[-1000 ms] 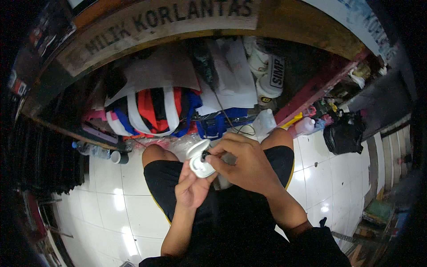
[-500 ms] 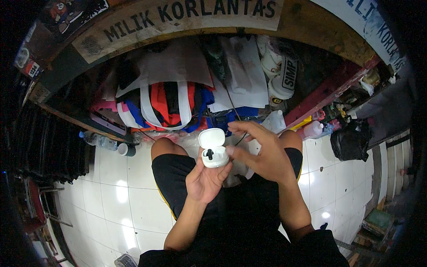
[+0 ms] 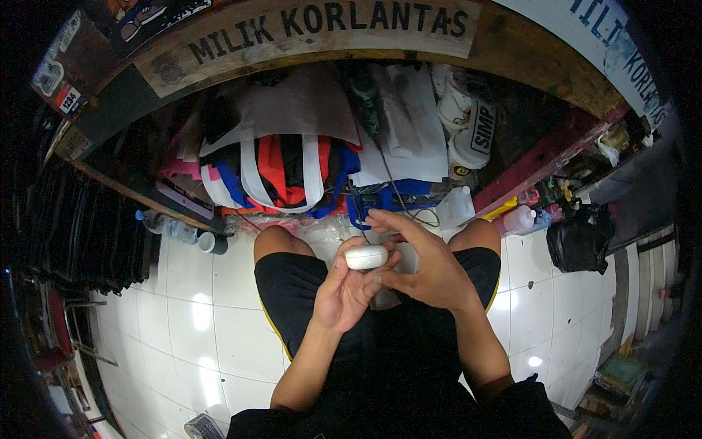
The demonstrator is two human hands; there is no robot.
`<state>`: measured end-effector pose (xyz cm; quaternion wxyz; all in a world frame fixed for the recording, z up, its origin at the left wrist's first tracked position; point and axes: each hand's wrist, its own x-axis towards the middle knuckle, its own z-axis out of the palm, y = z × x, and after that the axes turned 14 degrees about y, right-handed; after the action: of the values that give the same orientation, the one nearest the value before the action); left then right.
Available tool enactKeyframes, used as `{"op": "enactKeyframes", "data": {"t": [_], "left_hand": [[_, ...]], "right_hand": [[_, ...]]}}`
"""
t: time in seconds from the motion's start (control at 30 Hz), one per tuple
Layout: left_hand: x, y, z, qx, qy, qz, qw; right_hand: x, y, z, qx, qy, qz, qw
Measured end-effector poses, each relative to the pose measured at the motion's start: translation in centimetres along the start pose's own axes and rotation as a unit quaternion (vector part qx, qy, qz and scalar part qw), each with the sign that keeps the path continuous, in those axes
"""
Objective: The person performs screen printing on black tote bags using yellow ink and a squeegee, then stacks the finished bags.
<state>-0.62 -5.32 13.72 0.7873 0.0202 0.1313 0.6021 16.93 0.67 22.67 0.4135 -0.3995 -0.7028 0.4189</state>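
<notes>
A white earbud case (image 3: 366,257), rounded and with its lid down, rests in the fingers of my left hand (image 3: 339,300), held above my lap between my knees. The thumb lies along its left side, with the fingers beneath and at the right. Close to the case's right side is my right hand (image 3: 433,267), its fingers apart and slightly bent. Its thumb tip is by the left fingertips; whether they touch I cannot tell. The inside of the case is hidden.
Ahead, under a wooden beam (image 3: 307,33), a shelf holds a red, blue and black bag (image 3: 281,172) with white handles, and white paper sheets (image 3: 406,132). A clear bottle (image 3: 172,227) lies at left; a black plastic bag (image 3: 581,238) sits at right. A thin cable (image 3: 391,183) hangs ahead.
The case's lid was up with a dark earbud showing inside; now it is down. My right hand has come slightly lower and stays beside the case. The view has shifted a little.
</notes>
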Motion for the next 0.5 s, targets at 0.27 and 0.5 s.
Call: {"op": "enactKeyframes", "data": {"t": [0.27, 0.5], "left_hand": [[-0.1, 0.1, 0.1, 0.030, 0.019, 0.014, 0.999], [-1.2, 3.4, 2.7, 0.498, 0.126, 0.141, 0.846]], "right_hand": [[0.0, -0.1, 0.2, -0.005, 0.000, -0.016, 1.000], [0.1, 0.2, -0.1, -0.096, 0.045, -0.070, 0.992]]}}
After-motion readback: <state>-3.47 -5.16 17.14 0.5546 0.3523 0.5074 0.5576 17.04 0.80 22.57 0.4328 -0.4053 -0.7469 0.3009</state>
